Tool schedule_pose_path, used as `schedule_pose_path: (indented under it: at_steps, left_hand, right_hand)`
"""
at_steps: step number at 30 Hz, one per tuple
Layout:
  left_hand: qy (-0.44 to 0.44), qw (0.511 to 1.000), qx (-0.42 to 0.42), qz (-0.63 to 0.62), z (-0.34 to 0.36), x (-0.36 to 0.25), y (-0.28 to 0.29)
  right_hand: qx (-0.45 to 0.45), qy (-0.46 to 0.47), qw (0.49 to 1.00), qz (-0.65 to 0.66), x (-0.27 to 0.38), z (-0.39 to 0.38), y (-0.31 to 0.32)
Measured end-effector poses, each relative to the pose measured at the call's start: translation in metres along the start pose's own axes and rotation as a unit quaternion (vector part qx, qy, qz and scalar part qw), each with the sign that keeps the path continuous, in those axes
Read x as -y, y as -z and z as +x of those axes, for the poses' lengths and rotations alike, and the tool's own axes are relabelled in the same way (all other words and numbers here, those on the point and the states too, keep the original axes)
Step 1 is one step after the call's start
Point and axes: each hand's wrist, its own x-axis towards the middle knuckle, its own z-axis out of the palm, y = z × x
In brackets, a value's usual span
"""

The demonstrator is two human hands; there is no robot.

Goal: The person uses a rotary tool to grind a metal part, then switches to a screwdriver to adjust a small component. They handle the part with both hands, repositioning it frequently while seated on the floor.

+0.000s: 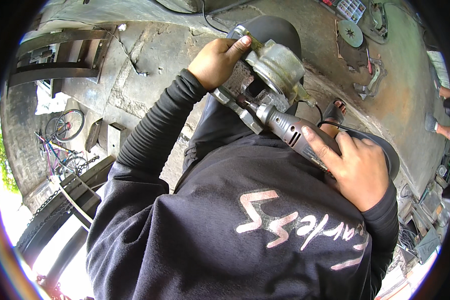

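My left hand (219, 61) is closed on the edge of a cast metal housing (277, 66), its thumb pressed over a lug. The housing has a round, drum-like body and a flat arm, and it rests over my dark-trousered legs. In my right hand (357, 167) is a grey rotary grinder (297, 135), fingers wrapped round its body with the index finger stretched along it. The grinder's narrow tip reaches into the gap beside the housing's flat arm; whether it touches the metal I cannot tell. A dark cord runs near the tool.
At the upper right lie a round greenish disc (351, 33), a compartment box (351, 10) and a metal bracket (371, 82). A sandalled foot (336, 110) is beside the housing. Other people's feet (437, 125) show at the right edge. Leftward are a bicycle (67, 126) and metal frames (55, 75).
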Motion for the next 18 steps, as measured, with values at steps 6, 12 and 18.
schedule_pose_path:
  at_steps: [6, 12, 18]
  left_hand:
    - [-0.001, 1.0, -0.002, 0.008, 0.0, 0.001, 0.001]
    - [0.002, 1.0, -0.003, 0.003, 0.001, 0.001, 0.0]
    - [0.002, 1.0, 0.002, 0.012, 0.0, -0.003, 0.002]
  right_hand:
    - [0.032, -0.003, 0.999, -0.001, 0.0, -0.003, 0.008]
    - [0.02, 0.005, 1.0, -0.009, 0.0, 0.002, 0.008]
    - [0.025, 0.005, 1.0, 0.004, -0.003, 0.002, 0.011]
